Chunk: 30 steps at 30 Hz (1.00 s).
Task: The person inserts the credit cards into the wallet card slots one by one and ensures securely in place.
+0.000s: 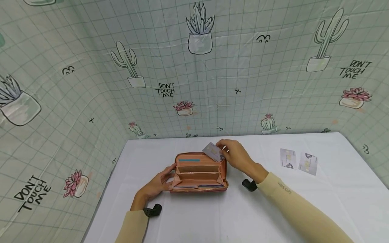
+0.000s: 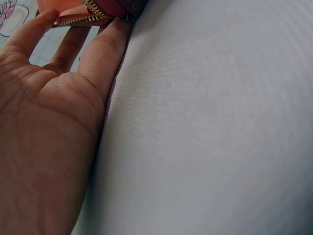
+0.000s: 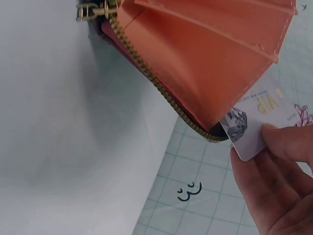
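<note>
An open zip-around wallet (image 1: 198,168) with an orange-pink lining stands on the table, its gold zipper (image 3: 161,93) undone. My left hand (image 1: 159,182) holds the wallet's left end, its fingertips spread along the zipped edge. Between thumb and fingers, my right hand (image 1: 238,155) pinches a silver VIP card (image 1: 212,152) at the wallet's back right corner. The card is tilted, and its lower edge overlaps the back panel. A blue strip (image 1: 189,160) shows in a slot of that panel; edges of more cards (image 1: 209,186) show along the front panel.
Two more silver VIP cards (image 1: 287,158) (image 1: 308,163) lie on the white table (image 1: 255,216) to the right. Behind and to the left hangs a checked cloth (image 1: 212,74) printed with cacti. A black wrist camera (image 1: 250,185) sits by each wrist.
</note>
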### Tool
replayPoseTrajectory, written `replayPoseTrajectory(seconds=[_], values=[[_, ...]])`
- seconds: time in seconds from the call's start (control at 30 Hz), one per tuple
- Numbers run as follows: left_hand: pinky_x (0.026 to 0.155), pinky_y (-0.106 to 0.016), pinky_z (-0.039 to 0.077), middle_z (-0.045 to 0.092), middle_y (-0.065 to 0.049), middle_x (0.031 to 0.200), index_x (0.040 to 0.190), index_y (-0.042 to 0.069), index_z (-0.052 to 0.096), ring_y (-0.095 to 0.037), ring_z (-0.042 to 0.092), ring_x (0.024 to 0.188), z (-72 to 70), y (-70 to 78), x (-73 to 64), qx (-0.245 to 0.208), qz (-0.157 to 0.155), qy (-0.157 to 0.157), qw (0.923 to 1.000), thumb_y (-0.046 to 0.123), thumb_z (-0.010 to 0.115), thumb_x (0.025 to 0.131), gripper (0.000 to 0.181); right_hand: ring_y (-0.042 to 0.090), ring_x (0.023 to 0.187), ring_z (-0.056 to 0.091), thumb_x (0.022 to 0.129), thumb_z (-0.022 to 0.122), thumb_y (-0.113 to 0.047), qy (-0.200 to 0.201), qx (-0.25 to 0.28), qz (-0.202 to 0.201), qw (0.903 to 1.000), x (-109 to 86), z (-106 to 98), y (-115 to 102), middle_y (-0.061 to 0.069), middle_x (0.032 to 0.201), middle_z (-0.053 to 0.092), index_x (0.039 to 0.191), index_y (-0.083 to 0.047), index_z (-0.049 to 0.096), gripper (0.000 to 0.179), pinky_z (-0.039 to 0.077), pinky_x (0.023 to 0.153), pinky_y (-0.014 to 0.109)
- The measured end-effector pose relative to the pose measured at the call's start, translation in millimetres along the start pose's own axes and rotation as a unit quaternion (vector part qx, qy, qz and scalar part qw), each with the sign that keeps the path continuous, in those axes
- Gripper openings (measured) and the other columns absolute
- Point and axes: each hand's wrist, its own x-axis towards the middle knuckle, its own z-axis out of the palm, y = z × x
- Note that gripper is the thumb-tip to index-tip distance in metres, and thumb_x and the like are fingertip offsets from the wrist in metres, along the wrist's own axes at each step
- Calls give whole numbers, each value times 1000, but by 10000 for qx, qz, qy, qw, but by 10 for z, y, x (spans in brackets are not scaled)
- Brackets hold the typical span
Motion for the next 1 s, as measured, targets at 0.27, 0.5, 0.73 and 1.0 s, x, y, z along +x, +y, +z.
replayPoseTrajectory(seconds=[0.27,0.5,0.73,1.0], values=[[95,-30,39,12,0,153,149,30,20,-26,32,131,-6,-2,6,167,-48,60,9998,19,70,83,83,14,81,62,83,63,6,-258,-480,-321,9980,76,1,-2,4,99,66,104,-7,69,26,50,69,29],[95,-33,38,14,-1,153,149,29,20,-25,30,132,-4,-14,2,93,-37,1,10000,22,70,84,82,15,84,61,81,66,6,-317,-701,-585,9953,98,23,1,4,97,67,102,-5,70,24,50,71,32],[97,-32,36,16,-4,151,148,32,21,-25,31,131,-7,-24,-10,48,-118,13,9999,22,70,84,81,12,84,60,82,67,2,-463,-737,-482,9950,121,47,-10,1,96,66,102,-8,70,22,49,72,31],[95,-34,38,13,2,153,148,33,19,-24,31,131,-14,-43,-8,85,-89,-26,9999,24,69,84,82,10,81,58,83,67,-2,-615,-1018,-567,9913,160,69,-22,-2,90,62,100,-10,72,19,48,69,28]])
